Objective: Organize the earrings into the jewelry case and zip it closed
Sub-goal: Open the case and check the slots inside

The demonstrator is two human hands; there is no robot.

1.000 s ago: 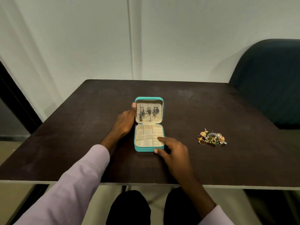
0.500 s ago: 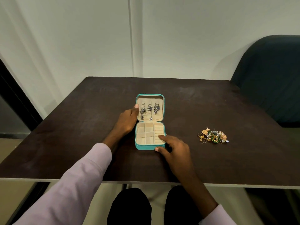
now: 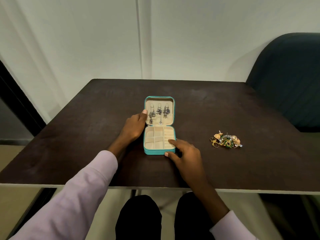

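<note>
Dark table [image 3: 86, 135] bears the open jewelry case [image 3: 159, 151] gripped between both hands, left hand [image 3: 134, 126], right hand [image 3: 186, 153].

- The jewelry case [image 3: 159, 151] has a teal shell, and its lining is cream in both halves.
- The hanging earrings [image 3: 159, 113] in the lid are dark silver with greyish stones.
- The loose earrings [image 3: 225, 139] in the heap on the table mix gold, green and small pale beads.
- The table [image 3: 216, 104] has a dark brown top, faintly mottled, with a pale edge along the front.
- The sleeves [image 3: 78, 193] are light lilac.
- The trousers [image 3: 138, 217] are black.
- The chair [image 3: 290, 75] is dark blue-green.
- The wall [image 3: 190, 37] is off-white.
</note>
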